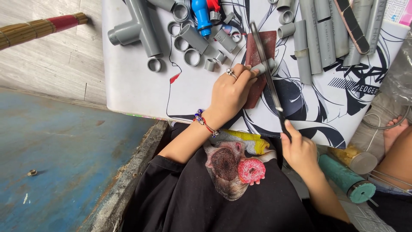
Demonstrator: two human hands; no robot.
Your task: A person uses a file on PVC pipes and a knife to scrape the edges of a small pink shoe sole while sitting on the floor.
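My left hand (231,92), with a ring and a beaded bracelet, presses a short grey pipe piece (265,66) down on a dark red sheet of sandpaper (259,51) on the white printed board (128,86). My right hand (299,150) grips the black handle of a long thin saw blade (264,60), which lies across the pipe piece and runs up toward the far side of the board.
Grey pipe rings (192,56), a grey tee fitting (137,26), a blue valve (201,15) and several long grey pipes (317,34) lie on the board. A teal roll (347,180) and another person's bare foot (397,131) are at right. Blue floor at left.
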